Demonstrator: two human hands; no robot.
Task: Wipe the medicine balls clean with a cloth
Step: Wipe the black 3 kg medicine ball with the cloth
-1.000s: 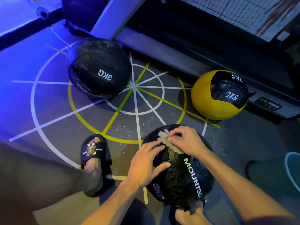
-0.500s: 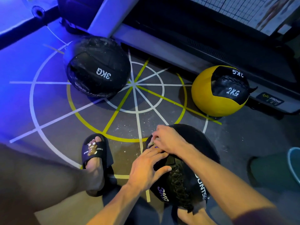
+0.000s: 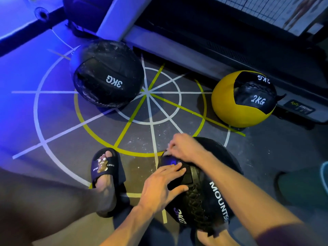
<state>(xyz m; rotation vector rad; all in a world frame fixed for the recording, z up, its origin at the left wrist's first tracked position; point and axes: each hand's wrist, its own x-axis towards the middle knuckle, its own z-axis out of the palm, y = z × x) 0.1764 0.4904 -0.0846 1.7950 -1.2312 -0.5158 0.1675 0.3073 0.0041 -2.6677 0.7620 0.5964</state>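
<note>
A black 3KG medicine ball [image 3: 213, 197] marked MOUNTSE sits on the floor between my feet. My left hand [image 3: 161, 185] rests flat on its near left side, fingers straight. My right hand [image 3: 186, 148] is curled over the ball's far left top and grips a small pale cloth [image 3: 167, 152], of which only an edge shows under the fingers. A second black 3KG ball [image 3: 106, 75] lies at the far left. A yellow and black 2KG ball [image 3: 243, 98] lies at the far right.
The floor carries white and yellow circle lines [image 3: 147, 93]. My left foot in a black slide [image 3: 104, 167] stands left of the near ball. A grey machine base [image 3: 177, 50] runs behind the balls. A light blue rim [image 3: 324, 176] shows at the right edge.
My right hand has slid with the cloth from the ball's top toward its far left side. The cloth is now almost hidden. The left hand stays on the ball.
</note>
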